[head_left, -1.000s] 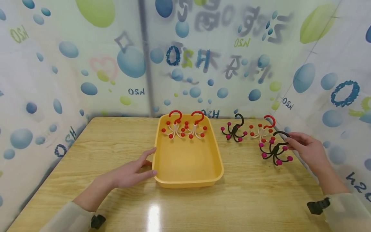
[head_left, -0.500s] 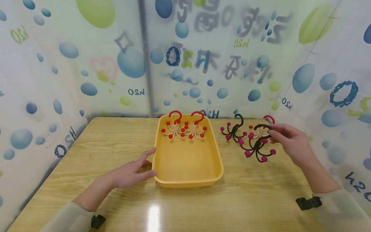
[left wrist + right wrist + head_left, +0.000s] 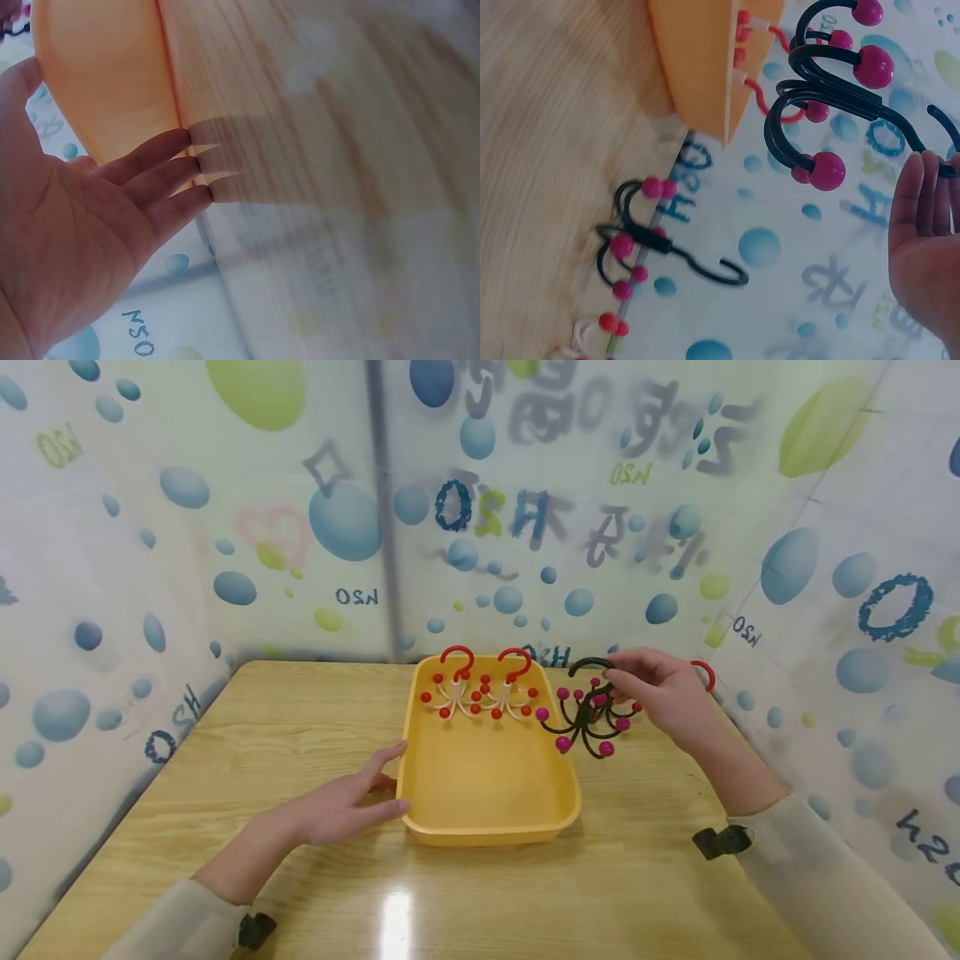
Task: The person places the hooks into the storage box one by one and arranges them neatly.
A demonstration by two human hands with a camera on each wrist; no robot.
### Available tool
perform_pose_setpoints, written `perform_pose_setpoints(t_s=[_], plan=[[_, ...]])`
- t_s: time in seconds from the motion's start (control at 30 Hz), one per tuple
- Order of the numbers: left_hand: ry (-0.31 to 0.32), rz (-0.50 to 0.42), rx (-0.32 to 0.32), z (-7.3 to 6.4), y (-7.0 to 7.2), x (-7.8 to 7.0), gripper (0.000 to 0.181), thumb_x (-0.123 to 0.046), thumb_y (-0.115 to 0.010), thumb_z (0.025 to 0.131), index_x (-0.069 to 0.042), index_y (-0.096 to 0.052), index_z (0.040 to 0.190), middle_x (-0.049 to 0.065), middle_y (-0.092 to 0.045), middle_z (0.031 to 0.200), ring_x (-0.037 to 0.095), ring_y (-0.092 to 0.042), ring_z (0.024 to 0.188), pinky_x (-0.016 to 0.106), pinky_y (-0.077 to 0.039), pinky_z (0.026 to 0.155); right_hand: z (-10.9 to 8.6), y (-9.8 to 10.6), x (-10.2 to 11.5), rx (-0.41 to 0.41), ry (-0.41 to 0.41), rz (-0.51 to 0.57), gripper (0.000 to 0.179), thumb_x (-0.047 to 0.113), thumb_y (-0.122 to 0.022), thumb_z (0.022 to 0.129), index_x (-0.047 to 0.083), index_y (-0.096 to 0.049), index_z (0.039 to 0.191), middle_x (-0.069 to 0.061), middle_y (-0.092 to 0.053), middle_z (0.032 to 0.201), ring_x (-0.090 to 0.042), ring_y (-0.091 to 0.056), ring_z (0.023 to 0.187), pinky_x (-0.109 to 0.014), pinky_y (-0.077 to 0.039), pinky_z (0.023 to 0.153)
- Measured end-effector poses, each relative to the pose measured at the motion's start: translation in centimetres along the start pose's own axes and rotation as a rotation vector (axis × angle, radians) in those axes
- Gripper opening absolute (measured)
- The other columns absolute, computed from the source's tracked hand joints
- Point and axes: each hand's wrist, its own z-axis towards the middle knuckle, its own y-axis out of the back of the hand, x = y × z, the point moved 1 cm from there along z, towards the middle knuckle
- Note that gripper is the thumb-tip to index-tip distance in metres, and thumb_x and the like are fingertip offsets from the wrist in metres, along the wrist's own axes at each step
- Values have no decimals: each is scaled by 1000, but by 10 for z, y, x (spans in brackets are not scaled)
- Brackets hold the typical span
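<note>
My right hand (image 3: 663,693) pinches the hook end of a black multi-arm hook hanger (image 3: 584,714) with pink ball tips. This hanger is raised near the tray's right rim, arms hanging down. The yellow tray (image 3: 487,837) sits on the table, with two white hook hangers (image 3: 456,695) at its far end, red-hooked and red-tipped. Against its left side rest the thumb and loosely extended fingers of my left hand (image 3: 345,810); in the left wrist view, several fingertips meet the tray wall. A second black hanger (image 3: 649,236) stands on the table, mostly hidden in the head view.
Behind my right hand, another white hanger shows only its red hook (image 3: 703,674). The wooden table (image 3: 300,893) ends at patterned curtains (image 3: 300,527) behind and on both sides.
My right hand has carried the black hanger leftward from the table's right side to the tray's right rim, now covering the other hangers there. My left hand has stayed on the tray.
</note>
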Motion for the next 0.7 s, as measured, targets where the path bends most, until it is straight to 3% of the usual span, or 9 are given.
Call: perform_pose_setpoints(t_s=[0.3,0.5,0.7], plan=[[-3,0,-7,0,0,1,91,-64,-61,107,-33,-10,176,15,-63,155,42,-58,147,69,-40,123,41,-59,14,187,11,-16,28,22,-70,110,5,-72,132,-17,-79,114,-17,-76,95,-25,-65,88],[-4,-5,-12,-1,0,1,91,-63,-61,107,-32,-11,176,15,-64,155,43,-59,146,69,-40,123,64,-94,19,270,-28,-33,28,22,-70,110,4,-71,131,-15,-77,118,-22,-76,97,-32,-66,90],[-19,7,-22,-2,-1,1,90,-62,-61,108,-31,-11,177,15,-64,155,44,-60,145,69,-41,123,78,-118,25,314,0,-72,26,21,-69,111,5,-71,130,-14,-77,119,-23,-77,98,-38,-67,94]])
